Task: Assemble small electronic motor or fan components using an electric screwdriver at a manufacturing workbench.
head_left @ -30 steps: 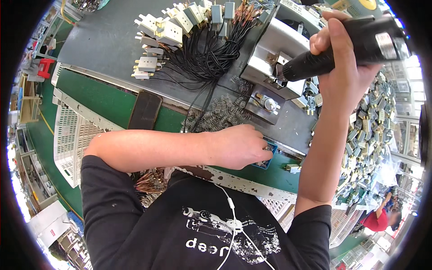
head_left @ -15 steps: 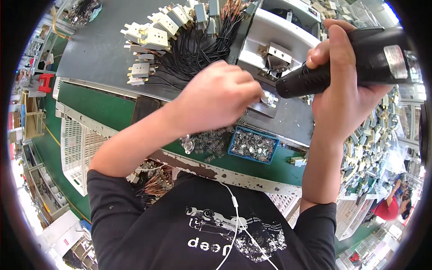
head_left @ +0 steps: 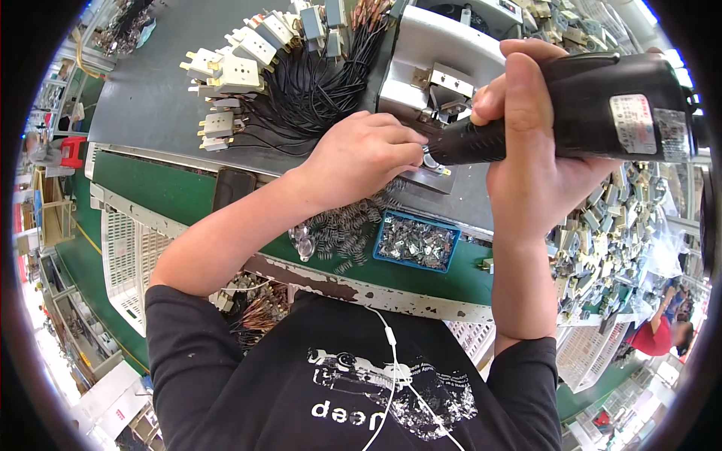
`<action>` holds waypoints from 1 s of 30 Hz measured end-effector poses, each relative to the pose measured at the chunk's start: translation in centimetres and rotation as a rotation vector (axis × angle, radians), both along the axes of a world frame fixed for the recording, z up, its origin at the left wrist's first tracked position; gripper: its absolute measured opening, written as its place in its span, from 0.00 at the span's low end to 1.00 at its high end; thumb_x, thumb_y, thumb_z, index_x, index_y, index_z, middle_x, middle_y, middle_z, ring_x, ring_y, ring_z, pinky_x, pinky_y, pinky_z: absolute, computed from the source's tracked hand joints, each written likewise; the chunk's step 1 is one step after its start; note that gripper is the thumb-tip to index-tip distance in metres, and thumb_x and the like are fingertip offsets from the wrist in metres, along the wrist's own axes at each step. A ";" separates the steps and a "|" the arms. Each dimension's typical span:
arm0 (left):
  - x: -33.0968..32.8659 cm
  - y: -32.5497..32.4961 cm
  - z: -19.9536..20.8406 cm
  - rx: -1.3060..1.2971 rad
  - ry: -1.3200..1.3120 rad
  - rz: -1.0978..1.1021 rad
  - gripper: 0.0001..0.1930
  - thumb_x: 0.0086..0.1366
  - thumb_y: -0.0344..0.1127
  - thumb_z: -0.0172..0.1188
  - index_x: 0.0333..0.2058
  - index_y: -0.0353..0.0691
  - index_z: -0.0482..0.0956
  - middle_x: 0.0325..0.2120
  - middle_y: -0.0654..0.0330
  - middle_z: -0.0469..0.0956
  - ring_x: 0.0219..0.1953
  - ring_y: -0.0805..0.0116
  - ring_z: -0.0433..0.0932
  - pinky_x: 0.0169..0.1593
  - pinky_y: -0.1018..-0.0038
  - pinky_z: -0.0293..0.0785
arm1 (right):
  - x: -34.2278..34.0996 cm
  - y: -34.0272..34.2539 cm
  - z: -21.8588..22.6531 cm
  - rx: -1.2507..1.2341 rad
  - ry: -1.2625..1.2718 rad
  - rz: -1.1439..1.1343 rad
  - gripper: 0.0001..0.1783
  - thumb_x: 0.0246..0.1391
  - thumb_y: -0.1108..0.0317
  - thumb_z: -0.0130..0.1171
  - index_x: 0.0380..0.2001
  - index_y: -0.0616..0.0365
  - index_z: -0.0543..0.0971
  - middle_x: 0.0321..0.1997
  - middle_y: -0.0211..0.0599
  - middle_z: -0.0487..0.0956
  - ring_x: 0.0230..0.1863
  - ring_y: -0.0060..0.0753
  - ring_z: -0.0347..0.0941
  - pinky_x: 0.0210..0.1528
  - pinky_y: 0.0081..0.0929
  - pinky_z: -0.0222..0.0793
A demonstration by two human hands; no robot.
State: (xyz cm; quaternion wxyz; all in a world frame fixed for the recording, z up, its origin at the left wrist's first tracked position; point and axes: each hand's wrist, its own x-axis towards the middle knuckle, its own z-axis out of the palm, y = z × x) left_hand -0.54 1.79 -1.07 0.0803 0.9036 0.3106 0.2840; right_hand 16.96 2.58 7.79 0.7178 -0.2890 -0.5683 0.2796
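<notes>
The right hand (head_left: 538,161) grips a black driver (head_left: 571,113), its tip down on a small part (head_left: 432,161) on the grey fixture (head_left: 421,52). The left hand (head_left: 361,158) pinches that part at the tip. A blue tray (head_left: 417,242) of metal pieces sits just below, springs (head_left: 342,229) beside it

A green-edged bench (head_left: 150,180) with a grey belt surface (head_left: 150,90) is seen left of the grip. White slotted crates (head_left: 124,255) are stacked below it, and bright daylight falls throughout.
</notes>
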 end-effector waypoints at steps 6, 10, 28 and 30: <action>0.1 0.1 -0.6 -0.021 -0.061 -0.019 0.05 0.56 0.33 0.68 0.30 0.47 0.81 0.39 0.67 0.85 0.40 0.63 0.82 0.42 0.66 0.79 | 0.0 -0.6 -0.5 -0.030 0.003 0.097 0.09 0.60 0.82 0.61 0.43 0.70 0.75 0.38 0.44 0.83 0.24 0.24 0.77 0.28 0.20 0.75; 0.0 0.0 -0.4 -0.057 -0.036 -0.008 0.04 0.56 0.32 0.68 0.30 0.47 0.81 0.39 0.67 0.85 0.40 0.63 0.82 0.42 0.66 0.78 | -0.4 -0.8 -0.4 -0.063 0.000 0.119 0.11 0.60 0.82 0.62 0.44 0.69 0.73 0.38 0.43 0.82 0.25 0.23 0.76 0.28 0.20 0.74; 0.2 0.0 0.0 -0.066 -0.056 -0.027 0.05 0.55 0.31 0.68 0.29 0.46 0.80 0.36 0.69 0.83 0.38 0.64 0.81 0.40 0.66 0.77 | -1.2 0.0 -0.6 -0.048 -0.037 0.052 0.11 0.57 0.81 0.66 0.41 0.68 0.75 0.35 0.40 0.83 0.24 0.21 0.76 0.27 0.19 0.75; 0.1 0.1 -0.2 -0.051 -0.069 -0.029 0.05 0.55 0.31 0.68 0.29 0.45 0.80 0.34 0.69 0.82 0.38 0.64 0.81 0.41 0.66 0.77 | -1.4 0.7 -0.9 -0.097 -0.061 0.032 0.10 0.56 0.81 0.68 0.39 0.67 0.77 0.33 0.36 0.83 0.24 0.20 0.76 0.27 0.19 0.74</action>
